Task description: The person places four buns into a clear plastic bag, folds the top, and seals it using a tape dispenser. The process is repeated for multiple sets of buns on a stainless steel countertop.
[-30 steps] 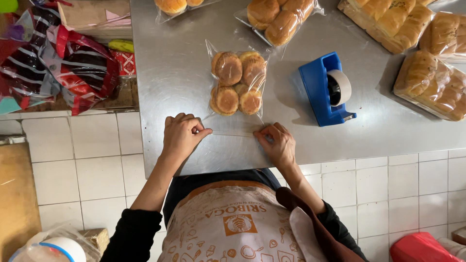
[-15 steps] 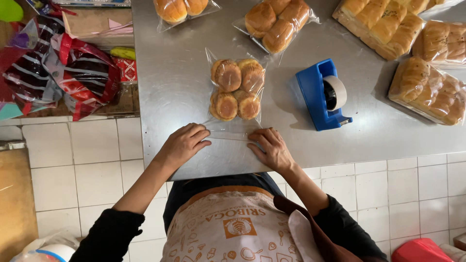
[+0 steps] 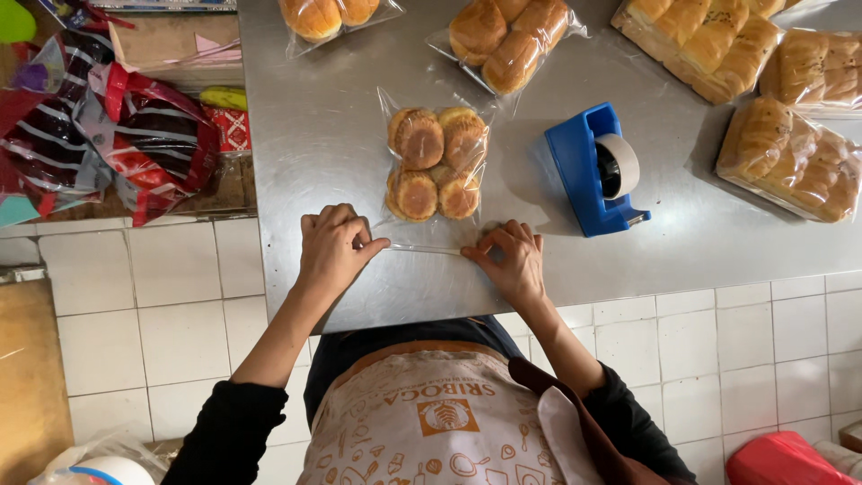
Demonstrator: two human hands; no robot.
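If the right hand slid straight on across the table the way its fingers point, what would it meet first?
The right hand points up-left toward the clear bag of four round buns, whose open end it is pinching. It would likely meet the buns inside first, well before the blue tape dispenser off to its side.

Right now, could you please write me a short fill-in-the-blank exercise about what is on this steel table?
1. The clear bag between the hands holds ____ round buns.
2. The tape dispenser is coloured ____.
3. The left hand and right hand both rest on the bag's ____ end.

Missing words: four; blue; open
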